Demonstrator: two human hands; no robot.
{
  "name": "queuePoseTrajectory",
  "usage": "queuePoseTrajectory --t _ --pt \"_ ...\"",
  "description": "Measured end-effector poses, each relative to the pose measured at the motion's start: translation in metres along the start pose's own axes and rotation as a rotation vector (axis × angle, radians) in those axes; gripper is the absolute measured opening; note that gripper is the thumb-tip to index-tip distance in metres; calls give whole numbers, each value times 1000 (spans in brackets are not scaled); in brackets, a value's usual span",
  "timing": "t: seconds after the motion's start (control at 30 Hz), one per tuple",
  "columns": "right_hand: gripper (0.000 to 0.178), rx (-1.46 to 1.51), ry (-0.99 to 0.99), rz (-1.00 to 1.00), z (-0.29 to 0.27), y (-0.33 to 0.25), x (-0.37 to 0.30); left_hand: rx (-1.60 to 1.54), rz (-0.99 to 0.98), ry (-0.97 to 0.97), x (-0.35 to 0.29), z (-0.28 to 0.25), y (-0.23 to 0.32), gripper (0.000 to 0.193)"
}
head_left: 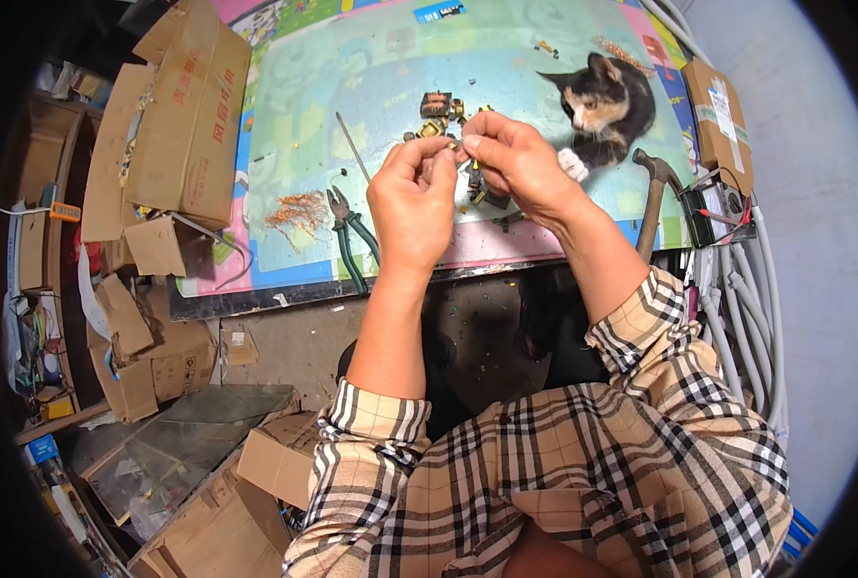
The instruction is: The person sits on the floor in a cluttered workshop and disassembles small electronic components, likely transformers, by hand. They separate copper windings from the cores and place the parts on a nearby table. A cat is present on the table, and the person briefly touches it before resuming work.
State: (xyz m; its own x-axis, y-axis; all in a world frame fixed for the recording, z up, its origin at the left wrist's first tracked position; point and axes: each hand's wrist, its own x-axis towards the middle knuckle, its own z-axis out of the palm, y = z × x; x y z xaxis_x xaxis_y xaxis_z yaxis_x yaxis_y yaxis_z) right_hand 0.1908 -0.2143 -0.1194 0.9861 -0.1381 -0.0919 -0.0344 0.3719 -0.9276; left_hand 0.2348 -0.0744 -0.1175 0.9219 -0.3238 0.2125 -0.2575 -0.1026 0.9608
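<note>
Both hands come together over the table, fingertips nearly touching. My left hand (413,200) is closed in a pinch, and my right hand (519,168) pinches at the same spot. Between them is a tiny piece (455,146), mostly covered by the fingers and too small to name. Just beyond lie a dark block with copper windings (435,104) and several yellow-and-black coil parts (433,128). Green-handled pliers (344,227) and a long thin screwdriver (353,144) rest left of my left hand. A pile of copper wire scraps (299,214) lies beyond the pliers.
A black, orange and white cat (610,104) sits by my right hand, a white paw near my wrist. A hammer (653,199) and a multimeter (716,210) lie at the right edge. Cardboard boxes stand left (191,120) and right (717,123) of the table mat (332,67).
</note>
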Motion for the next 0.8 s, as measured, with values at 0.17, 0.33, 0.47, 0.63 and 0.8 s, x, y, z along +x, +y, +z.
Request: queuePoseTrajectory --t 0.17,0.33,0.47,0.63,0.8 --pt "8 -73 74 -132 7 4 -4 189 170 4 1 -2 5 15" --pt "7 -364 99 -388 16 6 -9 183 69 43 1 -8 1 14" --pt "8 -501 115 -327 13 3 -12 4 34 77 3 -11 -2 14" --pt "7 -88 63 -233 3 4 -7 50 59 -70 -1 -12 8 14" --pt "8 -467 -152 -330 -5 -9 -14 64 -18 33 -1 -15 5 13"
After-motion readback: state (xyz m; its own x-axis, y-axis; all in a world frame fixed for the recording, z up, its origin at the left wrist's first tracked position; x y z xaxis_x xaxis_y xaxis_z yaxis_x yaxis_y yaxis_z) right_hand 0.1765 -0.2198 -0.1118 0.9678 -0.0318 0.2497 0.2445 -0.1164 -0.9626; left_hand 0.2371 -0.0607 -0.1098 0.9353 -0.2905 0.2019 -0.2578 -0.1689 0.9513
